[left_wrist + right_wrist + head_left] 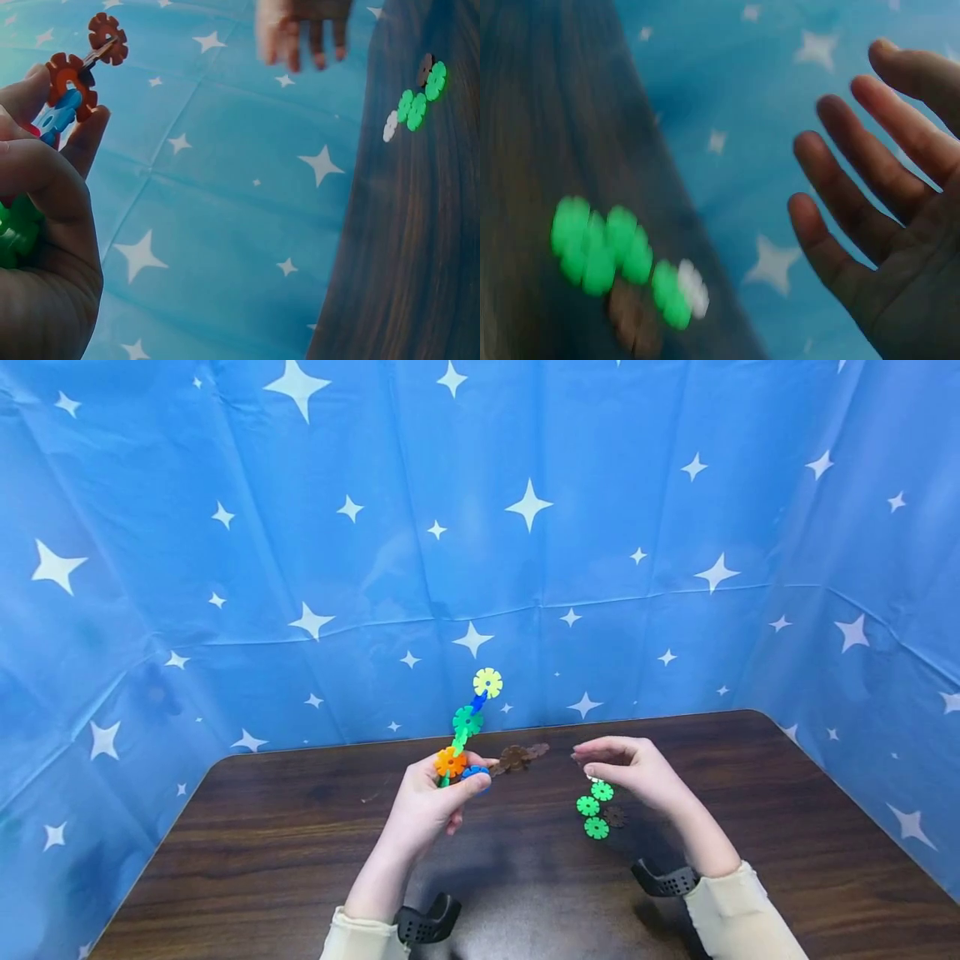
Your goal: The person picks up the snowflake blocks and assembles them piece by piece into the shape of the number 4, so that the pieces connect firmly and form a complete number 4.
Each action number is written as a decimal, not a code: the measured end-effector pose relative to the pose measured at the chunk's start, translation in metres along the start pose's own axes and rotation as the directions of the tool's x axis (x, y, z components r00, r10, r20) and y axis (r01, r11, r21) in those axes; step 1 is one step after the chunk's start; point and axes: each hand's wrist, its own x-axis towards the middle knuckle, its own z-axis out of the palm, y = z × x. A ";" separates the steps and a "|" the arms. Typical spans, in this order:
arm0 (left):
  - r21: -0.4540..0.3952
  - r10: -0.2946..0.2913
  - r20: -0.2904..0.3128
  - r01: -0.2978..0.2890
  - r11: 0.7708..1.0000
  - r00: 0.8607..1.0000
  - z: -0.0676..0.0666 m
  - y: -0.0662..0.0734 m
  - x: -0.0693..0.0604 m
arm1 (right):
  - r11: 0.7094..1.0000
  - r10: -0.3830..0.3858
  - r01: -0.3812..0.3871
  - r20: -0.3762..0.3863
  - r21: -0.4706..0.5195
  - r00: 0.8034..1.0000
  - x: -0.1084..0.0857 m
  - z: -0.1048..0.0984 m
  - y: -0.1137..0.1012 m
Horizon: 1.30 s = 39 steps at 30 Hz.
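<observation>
My left hand [420,810] grips a built chain of notched interlocking plastic discs between thumb and fingers. From it an upper arm rises with an orange disc [451,762], a teal-green disc [467,722] and a pale yellow disc [487,682] at the tip. To the right a second arm runs through a blue disc [58,118] to several brown discs [515,758]. My right hand [637,772] holds nothing, its fingers spread apart in the right wrist view. Close below it, loose green discs [588,806] lie beside a brown disc [615,816] and a white disc [391,126].
The dark wood-grain table [262,852] ends at a far edge just beyond the hands. Behind it and along both sides hangs a blue cloth [480,560] with white stars. A black wrist camera mount [427,920] sits at the left wrist, another [666,880] at the right.
</observation>
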 end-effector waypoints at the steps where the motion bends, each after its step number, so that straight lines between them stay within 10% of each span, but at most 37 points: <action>1: 0.006 -0.001 0.004 0.001 1.000 1.000 0.000 0.000 0.000 | 1.000 0.022 -0.022 0.009 -0.002 1.000 -0.002 -0.005 0.007; 15: 0.033 0.005 0.015 -0.006 0.999 1.000 -0.002 0.002 -0.001 | 0.962 0.220 -0.197 0.109 -0.187 0.969 -0.024 -0.036 0.078; 28: 0.053 0.008 0.020 -0.009 0.999 1.000 0.000 0.003 -0.001 | 0.912 0.244 -0.201 0.078 -0.357 0.967 -0.021 -0.019 0.076; 39: 0.050 0.007 0.014 -0.008 0.999 1.000 0.000 0.002 -0.001 | 0.953 0.193 -0.160 0.107 -0.255 0.975 -0.012 -0.021 0.065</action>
